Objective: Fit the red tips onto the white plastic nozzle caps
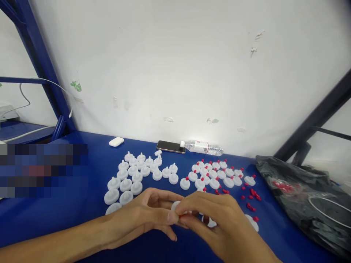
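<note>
In front of me, my left hand (149,215) is closed round a white plastic nozzle cap (175,205), gripping it by the sides. My right hand (219,215) pinches a small red tip (181,216) against that cap; the fingers cover most of both pieces. Beyond my left hand stand several white nozzle caps (133,170) with bare spouts. Behind my right hand are several white caps with red tips (228,182) on their spouts. Loose red tips (255,194) lie scattered to the right of them.
Along the wall lie a dark phone (170,146), a clear water bottle (203,147) on its side and a white earbud case (116,141). A black plastic bag (298,208), with more red pieces in clear film, covers the right side of the blue table. Blue metal posts (41,62) rise at the left.
</note>
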The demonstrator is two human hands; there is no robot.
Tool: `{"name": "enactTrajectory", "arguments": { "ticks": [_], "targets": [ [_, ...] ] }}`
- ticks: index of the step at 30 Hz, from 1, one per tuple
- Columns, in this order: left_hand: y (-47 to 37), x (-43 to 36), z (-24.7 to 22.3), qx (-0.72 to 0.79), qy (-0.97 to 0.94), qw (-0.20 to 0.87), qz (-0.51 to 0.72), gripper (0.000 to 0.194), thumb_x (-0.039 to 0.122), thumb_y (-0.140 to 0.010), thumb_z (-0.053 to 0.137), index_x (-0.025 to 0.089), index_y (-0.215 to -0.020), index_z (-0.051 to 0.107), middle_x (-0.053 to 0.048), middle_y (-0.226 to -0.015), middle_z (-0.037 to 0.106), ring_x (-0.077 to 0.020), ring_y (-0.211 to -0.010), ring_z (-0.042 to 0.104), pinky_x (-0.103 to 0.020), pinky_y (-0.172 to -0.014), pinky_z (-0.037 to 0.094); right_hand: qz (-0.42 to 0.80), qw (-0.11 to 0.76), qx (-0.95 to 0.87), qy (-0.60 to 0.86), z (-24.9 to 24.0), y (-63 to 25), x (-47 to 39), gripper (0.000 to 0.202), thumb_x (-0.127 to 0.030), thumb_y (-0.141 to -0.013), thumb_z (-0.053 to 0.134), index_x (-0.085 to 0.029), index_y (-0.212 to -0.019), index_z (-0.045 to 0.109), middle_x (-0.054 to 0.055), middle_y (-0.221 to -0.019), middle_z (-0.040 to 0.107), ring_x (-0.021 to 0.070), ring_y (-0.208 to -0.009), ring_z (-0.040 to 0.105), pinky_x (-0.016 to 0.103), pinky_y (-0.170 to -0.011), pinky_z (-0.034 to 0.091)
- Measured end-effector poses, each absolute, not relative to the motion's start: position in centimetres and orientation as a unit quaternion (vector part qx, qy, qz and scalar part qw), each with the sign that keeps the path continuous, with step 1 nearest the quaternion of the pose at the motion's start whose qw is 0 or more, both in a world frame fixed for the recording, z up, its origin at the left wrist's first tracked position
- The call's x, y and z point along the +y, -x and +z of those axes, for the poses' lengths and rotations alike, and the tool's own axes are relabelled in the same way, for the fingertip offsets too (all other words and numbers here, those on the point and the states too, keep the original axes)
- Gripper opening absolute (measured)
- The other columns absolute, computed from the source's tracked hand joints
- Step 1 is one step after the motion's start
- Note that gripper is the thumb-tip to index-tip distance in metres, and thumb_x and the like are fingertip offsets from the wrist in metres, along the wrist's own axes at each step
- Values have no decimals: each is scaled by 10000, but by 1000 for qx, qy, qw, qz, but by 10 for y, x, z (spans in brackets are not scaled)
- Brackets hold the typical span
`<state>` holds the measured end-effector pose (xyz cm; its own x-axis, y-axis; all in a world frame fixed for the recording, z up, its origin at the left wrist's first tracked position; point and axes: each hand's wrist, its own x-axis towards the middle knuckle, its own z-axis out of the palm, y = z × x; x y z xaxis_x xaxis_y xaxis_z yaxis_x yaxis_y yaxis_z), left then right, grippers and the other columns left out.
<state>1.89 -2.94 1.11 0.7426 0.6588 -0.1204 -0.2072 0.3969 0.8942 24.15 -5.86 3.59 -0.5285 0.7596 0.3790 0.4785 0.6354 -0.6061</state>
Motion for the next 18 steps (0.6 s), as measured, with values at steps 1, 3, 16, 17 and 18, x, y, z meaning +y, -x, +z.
{"name": "enactTrajectory", "arguments": {
  "ticks": [1, 3, 16, 17, 18],
  "targets": [
    [-19, -30, 11, 239, -485, 797, 269, 385, 307, -845, 839, 182, -1199, 754, -108, -1094, 765, -251, -1112, 697, -308, -847, 574, 226, 314, -844, 371, 36, -242, -59, 91, -229, -983, 711, -298, -1008, 764, -69, -936, 804, 97, -751, 730, 174, -672, 493],
    [-20, -29, 11, 243, -500, 788, 266, 404, 315, -843, 845, 178, -1213, 758, -107, -1091, 765, -231, -1075, 695, -293, -836, 570, 235, 304, -842, 379, 37, -242, -59, 91, -222, -976, 718, -299, -1006, 756, -73, -936, 794, 98, -747, 716, 182, -677, 489],
    [-23, -29, 11, 233, -570, 745, 256, 368, 369, -851, 848, 172, -1158, 799, -64, -982, 765, -133, -820, 655, -207, -706, 555, 245, 274, -848, 383, 28, -237, -60, 96, -215, -948, 751, -308, -960, 774, -71, -968, 786, 118, -808, 722, 206, -749, 501],
    [-23, -29, 9, 232, -575, 742, 255, 371, 381, -844, 851, 168, -1144, 804, -61, -958, 760, -121, -780, 644, -192, -669, 555, 251, 268, -846, 386, 30, -237, -60, 92, -224, -943, 758, -312, -960, 778, -73, -962, 787, 115, -802, 719, 201, -731, 496],
    [-22, -28, 8, 231, -577, 741, 254, 380, 393, -835, 855, 163, -1134, 806, -60, -940, 756, -109, -737, 632, -177, -629, 552, 257, 262, -845, 390, 31, -236, -60, 85, -235, -942, 761, -315, -962, 781, -73, -952, 786, 112, -794, 715, 195, -709, 488]
  ]
}}
